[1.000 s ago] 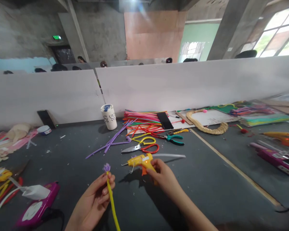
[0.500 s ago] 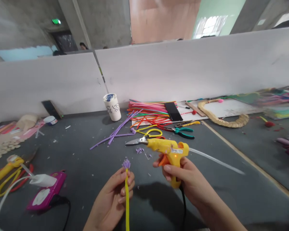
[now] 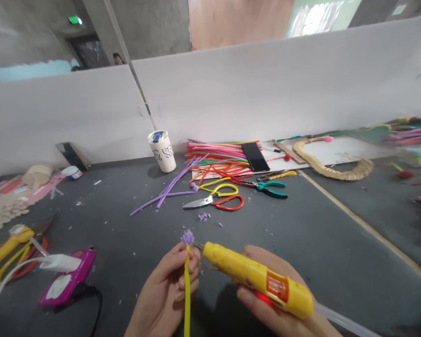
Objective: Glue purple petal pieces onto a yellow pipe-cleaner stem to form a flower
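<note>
My left hand (image 3: 175,281) pinches a yellow pipe cleaner (image 3: 187,292) that stands upright. A fluffy purple tuft (image 3: 187,237) sits at its top, just above my fingertips. In my right hand (image 3: 259,281) is a yellow hot glue gun (image 3: 245,270), tilted so its nozzle points left. The nozzle tip is at the base of the tuft; whether it touches cannot be told. The gun hides most of my right fingers. Beyond the hands lie scissors (image 3: 200,202) with one yellow and one red handle, and purple scraps (image 3: 204,216).
Purple pipe cleaners (image 3: 168,189), a bundle of coloured ones (image 3: 214,154), a black phone (image 3: 255,157) and teal pliers (image 3: 272,189) lie farther back. A white cup (image 3: 162,152) stands by the partition (image 3: 231,93). At left are a magenta power strip (image 3: 68,281) and another glue gun (image 3: 9,248).
My right hand has lowered and turned the glue gun, bringing its nozzle from above the scissors down beside the purple tuft. My left hand has barely moved.
</note>
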`<state>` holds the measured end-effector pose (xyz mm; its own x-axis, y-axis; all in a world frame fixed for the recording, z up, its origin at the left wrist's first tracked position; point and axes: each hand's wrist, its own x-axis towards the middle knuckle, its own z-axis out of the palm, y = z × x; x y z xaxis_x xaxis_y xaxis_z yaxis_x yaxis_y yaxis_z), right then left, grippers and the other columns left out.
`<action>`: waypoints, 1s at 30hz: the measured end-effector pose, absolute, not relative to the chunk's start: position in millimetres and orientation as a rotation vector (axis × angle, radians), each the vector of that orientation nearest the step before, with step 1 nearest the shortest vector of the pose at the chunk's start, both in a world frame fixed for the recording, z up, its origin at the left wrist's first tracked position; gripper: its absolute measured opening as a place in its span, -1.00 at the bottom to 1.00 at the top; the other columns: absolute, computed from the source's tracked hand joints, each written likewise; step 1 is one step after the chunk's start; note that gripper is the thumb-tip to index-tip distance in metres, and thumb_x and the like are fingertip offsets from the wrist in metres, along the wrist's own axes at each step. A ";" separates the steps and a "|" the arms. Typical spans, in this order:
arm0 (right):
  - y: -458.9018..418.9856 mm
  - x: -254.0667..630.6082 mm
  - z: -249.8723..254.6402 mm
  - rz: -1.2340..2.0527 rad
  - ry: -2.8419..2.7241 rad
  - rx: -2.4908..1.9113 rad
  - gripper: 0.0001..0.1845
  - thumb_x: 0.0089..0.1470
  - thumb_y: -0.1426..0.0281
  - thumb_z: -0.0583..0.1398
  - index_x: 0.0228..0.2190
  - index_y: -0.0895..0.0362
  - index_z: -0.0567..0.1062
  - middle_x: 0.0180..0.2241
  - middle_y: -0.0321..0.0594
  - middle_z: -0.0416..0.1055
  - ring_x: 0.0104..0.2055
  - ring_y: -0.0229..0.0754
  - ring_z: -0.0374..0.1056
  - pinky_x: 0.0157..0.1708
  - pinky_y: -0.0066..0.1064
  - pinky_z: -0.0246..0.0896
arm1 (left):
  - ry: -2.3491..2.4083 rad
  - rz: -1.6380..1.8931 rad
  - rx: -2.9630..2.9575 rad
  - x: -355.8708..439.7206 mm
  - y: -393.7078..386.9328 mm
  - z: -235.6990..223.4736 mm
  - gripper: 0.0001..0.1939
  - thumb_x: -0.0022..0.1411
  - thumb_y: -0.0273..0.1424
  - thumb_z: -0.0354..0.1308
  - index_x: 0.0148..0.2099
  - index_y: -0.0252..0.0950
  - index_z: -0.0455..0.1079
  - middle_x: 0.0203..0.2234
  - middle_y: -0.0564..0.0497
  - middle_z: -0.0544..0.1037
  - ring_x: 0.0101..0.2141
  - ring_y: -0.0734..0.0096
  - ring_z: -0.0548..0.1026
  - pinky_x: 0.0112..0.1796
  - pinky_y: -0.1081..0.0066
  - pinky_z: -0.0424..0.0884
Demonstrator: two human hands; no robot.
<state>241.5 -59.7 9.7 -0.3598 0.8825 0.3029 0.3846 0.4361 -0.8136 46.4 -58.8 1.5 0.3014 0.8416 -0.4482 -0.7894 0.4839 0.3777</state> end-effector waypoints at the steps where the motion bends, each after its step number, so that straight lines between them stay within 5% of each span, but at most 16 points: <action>1: -60.8 241.6 10.0 0.796 -1.960 -1.082 -0.80 0.10 0.37 0.13 -0.55 0.09 0.37 -0.55 -0.33 0.32 -0.53 -0.27 0.31 -0.51 -0.46 0.21 | 0.655 1.090 0.096 47.2 -58.8 2.1 -0.81 -0.07 -0.57 0.45 -0.49 -0.46 0.46 -0.62 0.05 0.46 -0.72 0.78 0.28 -0.73 0.76 0.21; 18: -67.8 238.1 11.8 0.499 -2.036 -1.081 -0.68 0.17 0.32 0.10 -0.61 0.04 0.28 -0.61 -0.31 0.30 -0.60 -0.22 0.26 -0.58 -0.41 0.21 | 0.710 1.104 0.093 50.3 -62.6 8.0 -0.86 -0.05 -0.60 0.41 -0.45 -0.43 0.49 -0.63 0.04 0.48 -0.72 0.76 0.29 -0.72 0.76 0.20; 30: -79.4 255.3 -27.7 0.516 -1.886 -1.164 -0.86 0.03 0.21 0.27 -0.44 -0.01 0.54 -0.43 -0.14 0.48 -0.41 0.04 0.44 -0.41 -0.22 0.43 | 0.668 1.096 0.117 50.3 -62.2 8.9 -0.90 0.05 -0.61 0.34 -0.45 -0.43 0.47 -0.62 0.05 0.46 -0.71 0.76 0.29 -0.71 0.76 0.22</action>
